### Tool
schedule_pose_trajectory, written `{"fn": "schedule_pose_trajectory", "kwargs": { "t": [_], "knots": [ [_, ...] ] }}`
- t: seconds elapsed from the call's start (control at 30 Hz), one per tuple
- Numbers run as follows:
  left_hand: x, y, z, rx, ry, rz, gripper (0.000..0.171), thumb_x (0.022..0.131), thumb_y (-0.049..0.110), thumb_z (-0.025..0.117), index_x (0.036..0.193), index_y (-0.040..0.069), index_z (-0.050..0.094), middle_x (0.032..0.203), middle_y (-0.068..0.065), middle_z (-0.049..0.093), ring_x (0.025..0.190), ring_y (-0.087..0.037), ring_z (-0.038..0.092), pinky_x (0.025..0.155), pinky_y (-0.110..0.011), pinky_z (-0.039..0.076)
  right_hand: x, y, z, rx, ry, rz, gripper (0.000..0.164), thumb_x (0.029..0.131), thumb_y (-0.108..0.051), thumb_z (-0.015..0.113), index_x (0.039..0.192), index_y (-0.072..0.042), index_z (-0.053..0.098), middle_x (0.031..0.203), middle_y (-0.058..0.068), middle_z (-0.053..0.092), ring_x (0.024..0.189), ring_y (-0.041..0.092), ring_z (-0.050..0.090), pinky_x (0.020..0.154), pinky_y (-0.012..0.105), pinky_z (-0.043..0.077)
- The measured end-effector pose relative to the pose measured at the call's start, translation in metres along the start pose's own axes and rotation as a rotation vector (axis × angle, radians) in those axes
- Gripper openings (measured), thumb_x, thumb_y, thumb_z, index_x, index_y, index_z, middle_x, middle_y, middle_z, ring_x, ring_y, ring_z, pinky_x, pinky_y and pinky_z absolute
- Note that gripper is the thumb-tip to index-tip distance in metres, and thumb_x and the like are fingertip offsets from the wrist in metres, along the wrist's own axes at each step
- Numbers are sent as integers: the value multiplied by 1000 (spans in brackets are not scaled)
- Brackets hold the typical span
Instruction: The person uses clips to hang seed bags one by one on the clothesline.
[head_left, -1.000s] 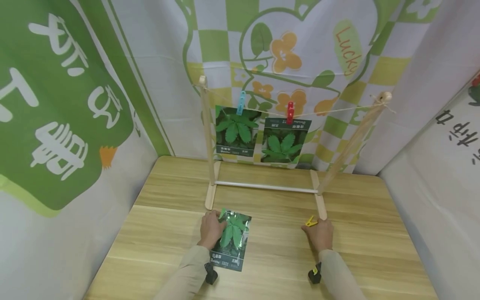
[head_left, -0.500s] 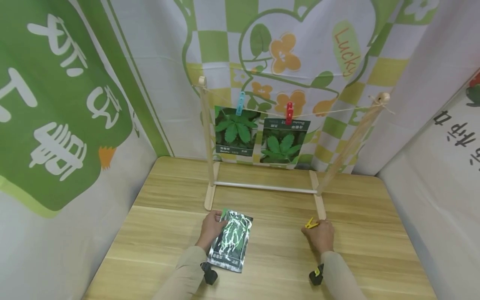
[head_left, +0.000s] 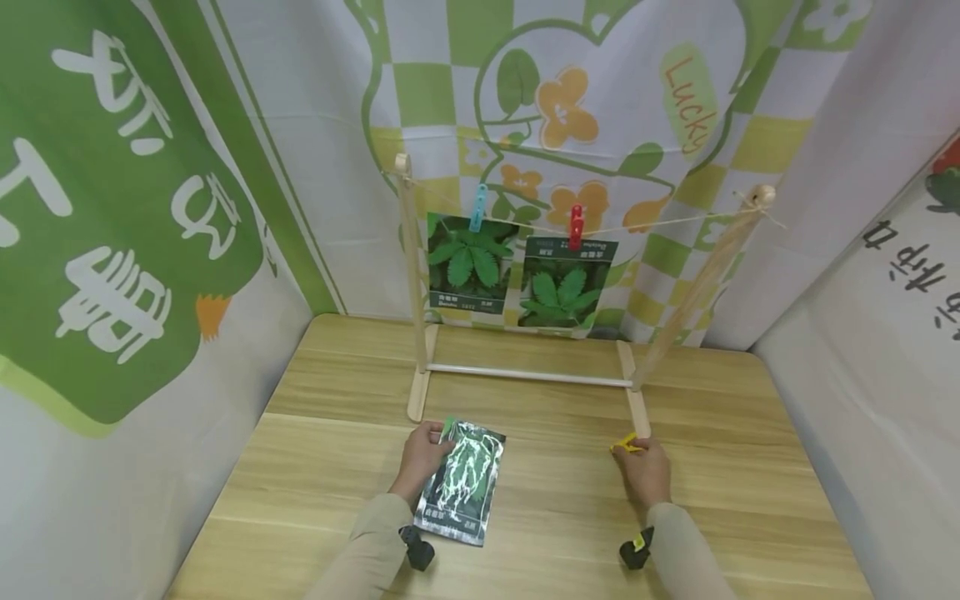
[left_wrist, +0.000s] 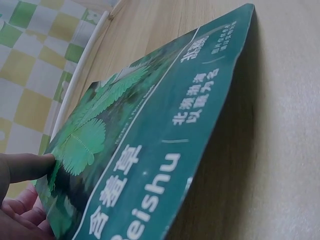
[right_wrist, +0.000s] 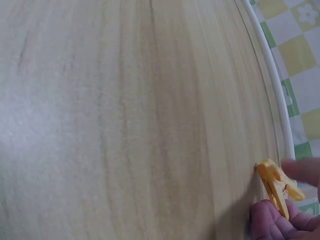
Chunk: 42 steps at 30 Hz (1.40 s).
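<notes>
My left hand (head_left: 422, 458) pinches the upper left edge of a green seed packet (head_left: 461, 483), thumb on the printed face. In the left wrist view the packet (left_wrist: 135, 135) slants over the table, its lower edge raised and casting a shadow. My right hand (head_left: 647, 468) holds a small yellow clothespin (head_left: 625, 443) close to the right foot of a wooden rack. Seen from the right wrist, the clothespin (right_wrist: 276, 185) lies between the thumb and the curled fingers. Two similar packets hang from the rack's string, one by a blue clothespin (head_left: 478, 208), the other by a red clothespin (head_left: 576, 227).
The wooden rack (head_left: 415, 275) stands at the back of the table (head_left: 555, 508), with a white bar (head_left: 532, 375) low between its posts. A thin string (head_left: 675, 222) joins the post tops. Printed curtains (head_left: 423, 96) enclose the back and sides.
The yellow clothespin has turned in my right fingers, from pointing up to lying more sideways. The packet in my left hand tilted slightly, and bright glare now covers its face.
</notes>
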<state>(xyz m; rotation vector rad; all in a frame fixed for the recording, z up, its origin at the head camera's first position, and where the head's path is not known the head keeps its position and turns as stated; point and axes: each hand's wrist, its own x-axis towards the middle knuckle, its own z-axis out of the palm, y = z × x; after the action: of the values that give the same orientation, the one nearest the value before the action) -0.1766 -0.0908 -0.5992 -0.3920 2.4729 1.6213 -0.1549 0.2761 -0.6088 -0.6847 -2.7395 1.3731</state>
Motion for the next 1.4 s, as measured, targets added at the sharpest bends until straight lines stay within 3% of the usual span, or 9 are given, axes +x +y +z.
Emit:
{"fn": "schedule_pose_trajectory", "kwargs": {
  "t": [0.17,0.37,0.6,0.77,0.93,1.1,1.23,1.4],
  "knots": [
    [1,-1,0,-7,2,-3,36,85,4,68,118,-8,58,98,-18,66,80,-20,62,67,-29,53,-2,1,1,30,78,-10,29,88,-14,67,103,10,62,99,29,66,87,35,64,60,22,43],
    [2,-4,0,-4,11,-6,35,85,4,69,117,-7,59,97,-17,67,80,-20,62,66,-28,53,-1,1,1,45,135,-8,21,88,-7,63,101,10,65,96,29,69,79,30,65,59,21,43],
    [1,-2,-1,-8,8,-5,36,85,3,68,118,-7,58,98,-18,66,81,-21,62,67,-29,53,1,0,-1,63,157,13,21,90,-11,63,97,8,67,89,22,69,69,14,57,58,20,42],
    [2,-2,-1,-10,9,-17,35,85,4,68,118,-6,59,98,-16,67,80,-19,62,68,-28,53,2,1,-1,61,155,26,20,90,-11,62,98,7,67,87,20,68,70,15,56,59,21,41],
    [2,-2,0,-6,9,-14,34,85,4,69,116,-6,60,96,-16,67,79,-19,62,67,-28,53,2,3,-1,38,108,44,21,88,-8,63,102,8,67,98,25,68,81,26,61,62,22,41],
    [2,-2,-1,-5,13,-5,35,84,3,69,116,-7,59,97,-18,67,81,-21,63,68,-29,53,0,-2,-4,0,40,50,29,89,-9,63,112,9,62,110,29,64,95,37,61,69,31,47],
    [1,-2,-1,-2,14,-6,35,84,3,69,116,-7,60,98,-18,67,82,-21,62,69,-29,53,-5,-5,-5,-15,48,47,43,89,-13,64,123,13,55,113,34,63,97,40,63,78,44,53],
    [1,-1,-2,-6,14,-5,36,83,3,69,116,-7,60,97,-17,66,82,-21,62,68,-29,52,-11,-6,-4,-8,47,77,70,87,-27,71,135,16,44,126,39,54,106,44,59,96,58,47]
  ]
}}
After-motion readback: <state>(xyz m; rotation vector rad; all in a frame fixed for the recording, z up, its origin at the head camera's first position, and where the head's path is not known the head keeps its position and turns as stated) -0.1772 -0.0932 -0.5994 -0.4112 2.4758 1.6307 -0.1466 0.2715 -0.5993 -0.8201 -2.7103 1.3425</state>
